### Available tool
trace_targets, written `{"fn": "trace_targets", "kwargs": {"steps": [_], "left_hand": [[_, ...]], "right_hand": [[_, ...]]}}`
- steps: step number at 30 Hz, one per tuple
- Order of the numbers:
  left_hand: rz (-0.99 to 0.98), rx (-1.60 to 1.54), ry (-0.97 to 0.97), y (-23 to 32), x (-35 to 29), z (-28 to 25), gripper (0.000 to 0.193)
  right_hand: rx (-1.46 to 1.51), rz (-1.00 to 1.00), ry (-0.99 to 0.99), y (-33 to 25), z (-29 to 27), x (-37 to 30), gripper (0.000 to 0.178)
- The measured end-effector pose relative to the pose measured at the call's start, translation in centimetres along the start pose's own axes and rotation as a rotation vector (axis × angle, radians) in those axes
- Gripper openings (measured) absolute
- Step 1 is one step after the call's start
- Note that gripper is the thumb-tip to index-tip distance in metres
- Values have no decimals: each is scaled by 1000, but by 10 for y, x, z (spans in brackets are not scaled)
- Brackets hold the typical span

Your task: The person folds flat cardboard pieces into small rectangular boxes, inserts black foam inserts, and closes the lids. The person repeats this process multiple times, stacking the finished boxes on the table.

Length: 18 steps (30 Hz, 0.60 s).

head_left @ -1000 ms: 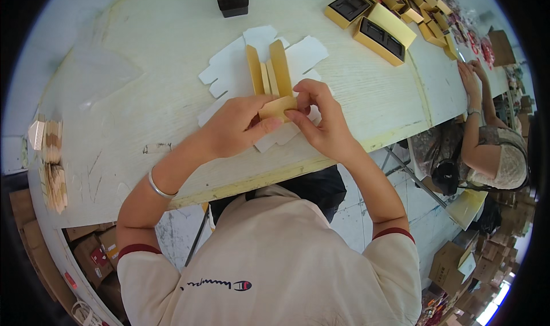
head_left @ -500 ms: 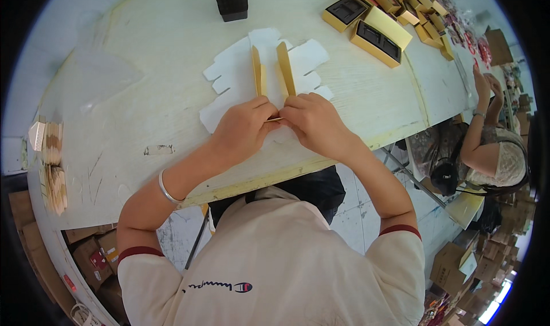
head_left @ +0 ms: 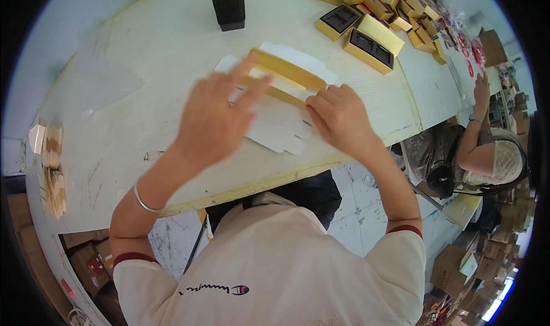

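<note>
A gold cardboard box, partly folded (head_left: 289, 68), lies at a slant over white die-cut cardboard blanks (head_left: 275, 132) on the table. Its long side walls stand up, and a pale inside shows between them. My right hand (head_left: 342, 117) has its fingers closed on the box's right end. Over the left end hovers my left hand (head_left: 215, 117), blurred by motion, fingers spread and apart; whether a fingertip touches the box I cannot tell. Beyond the blanks stands a stack of black box inserts (head_left: 228, 5).
Gold boxes with black inserts (head_left: 372, 50) crowd the table's far right. Stacked folded cardboard pieces (head_left: 52, 168) lie at the left edge, a clear plastic bag (head_left: 112, 85) at the far left. Another person's arm (head_left: 478, 105) shows at right. Brown cartons (head_left: 452, 266) stand on the floor.
The gold box has turned from pointing away from me to lying slantwise. My left hand has let go and moved left, opening; my right hand has shifted right, still gripping an end.
</note>
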State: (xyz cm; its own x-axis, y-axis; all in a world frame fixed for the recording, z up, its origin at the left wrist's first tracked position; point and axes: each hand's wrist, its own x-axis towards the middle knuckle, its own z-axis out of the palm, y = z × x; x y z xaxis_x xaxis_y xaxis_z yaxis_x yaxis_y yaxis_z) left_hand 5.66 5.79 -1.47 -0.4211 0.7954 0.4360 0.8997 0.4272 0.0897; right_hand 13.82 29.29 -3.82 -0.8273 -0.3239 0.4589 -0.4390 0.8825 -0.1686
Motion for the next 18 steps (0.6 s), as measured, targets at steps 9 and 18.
{"fn": "trace_targets", "kwargs": {"steps": [9,18], "left_hand": [[15,-481,-201,-7,-22,37,31],[-36,-530,-137,-3,-20,39,20]], "right_hand": [[229,17,-135,-10,-18,-4,47],[499,-46,-239,-3,16,-7,24]]}}
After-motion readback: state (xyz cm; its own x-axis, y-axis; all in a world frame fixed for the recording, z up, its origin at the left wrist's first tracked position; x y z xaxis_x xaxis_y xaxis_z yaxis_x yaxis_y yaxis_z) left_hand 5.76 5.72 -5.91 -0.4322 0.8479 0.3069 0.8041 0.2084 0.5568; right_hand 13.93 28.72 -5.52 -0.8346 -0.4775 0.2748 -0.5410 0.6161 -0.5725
